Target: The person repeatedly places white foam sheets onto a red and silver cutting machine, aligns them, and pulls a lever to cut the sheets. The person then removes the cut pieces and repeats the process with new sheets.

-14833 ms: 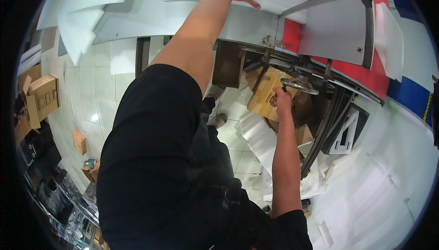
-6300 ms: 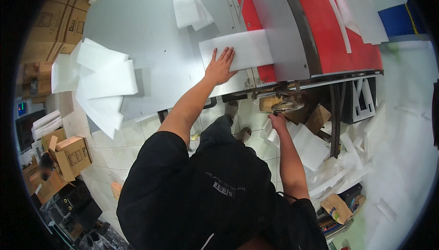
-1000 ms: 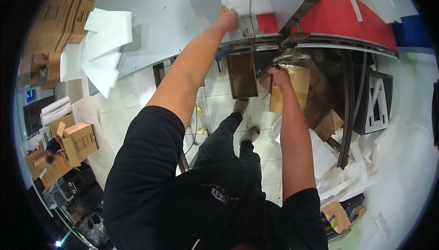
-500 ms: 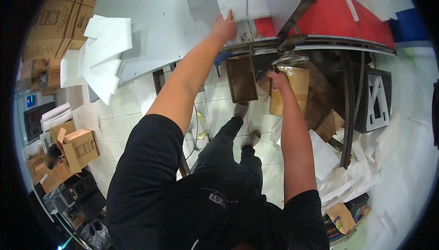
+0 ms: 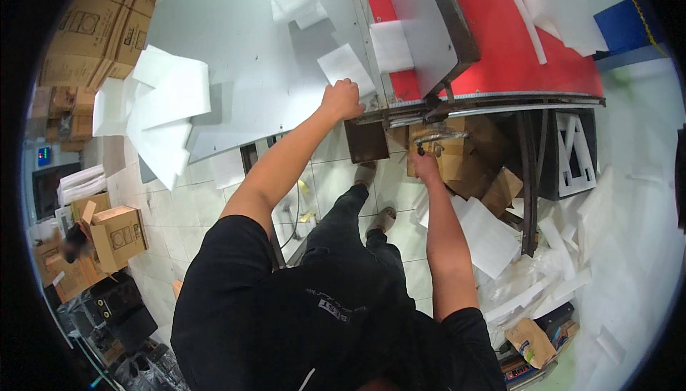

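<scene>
My left hand [image 5: 343, 99] is closed on the near edge of a small white foam sheet [image 5: 347, 66] at the front of the grey table [image 5: 243, 55]. Just right of it, a second white foam piece [image 5: 391, 46] lies over the metal strip and red surface, against an upright grey panel [image 5: 423, 23]. Below the table edge, my right hand [image 5: 427, 167] is wrapped round a small black handle [image 5: 420, 149]. What the handle joins to is partly hidden. Behind that hand stands an open cardboard box [image 5: 451, 159] with clear plastic by it.
Folded white foam sheets [image 5: 168, 98] hang over the table's left edge, with more foam [image 5: 296, 1] further back. A dark metal leg [image 5: 529, 191] stands at right beside foam scraps and plastic [image 5: 514, 294]. Stacked cartons [image 5: 86, 33] fill the far left.
The foam that was one sheet under my left hand now shows as two separate pieces. My left hand has drawn nearer and closed; my right hand sits lower in view with the handle.
</scene>
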Available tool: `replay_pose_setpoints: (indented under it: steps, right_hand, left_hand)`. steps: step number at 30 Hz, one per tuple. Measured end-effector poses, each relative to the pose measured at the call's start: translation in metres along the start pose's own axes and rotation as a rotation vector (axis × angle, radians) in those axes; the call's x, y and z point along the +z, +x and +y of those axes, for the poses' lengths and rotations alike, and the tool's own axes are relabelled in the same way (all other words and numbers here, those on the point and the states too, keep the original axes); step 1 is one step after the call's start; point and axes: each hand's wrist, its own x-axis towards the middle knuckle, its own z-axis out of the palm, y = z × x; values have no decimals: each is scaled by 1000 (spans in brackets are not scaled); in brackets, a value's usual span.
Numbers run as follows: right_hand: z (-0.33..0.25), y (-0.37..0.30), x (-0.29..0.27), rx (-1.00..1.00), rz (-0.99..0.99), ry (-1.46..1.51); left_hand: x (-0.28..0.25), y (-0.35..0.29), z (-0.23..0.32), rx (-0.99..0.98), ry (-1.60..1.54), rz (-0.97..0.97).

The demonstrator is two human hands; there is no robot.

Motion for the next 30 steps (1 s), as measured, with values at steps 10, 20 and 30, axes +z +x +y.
replay_pose_setpoints:
  steps: [10,20,30]
  right_hand:
    - [38,19,0,-255,117,-191]
    - [-12,-10,-13,10,-53,94]
    - [-39,-18,-17,113,-123,208]
  left_hand:
    - [36,175,20,-472,-802,44]
    - [8,45,-38,-654,-1416,341]
    - [73,-17,-89,-637,-1326,343]
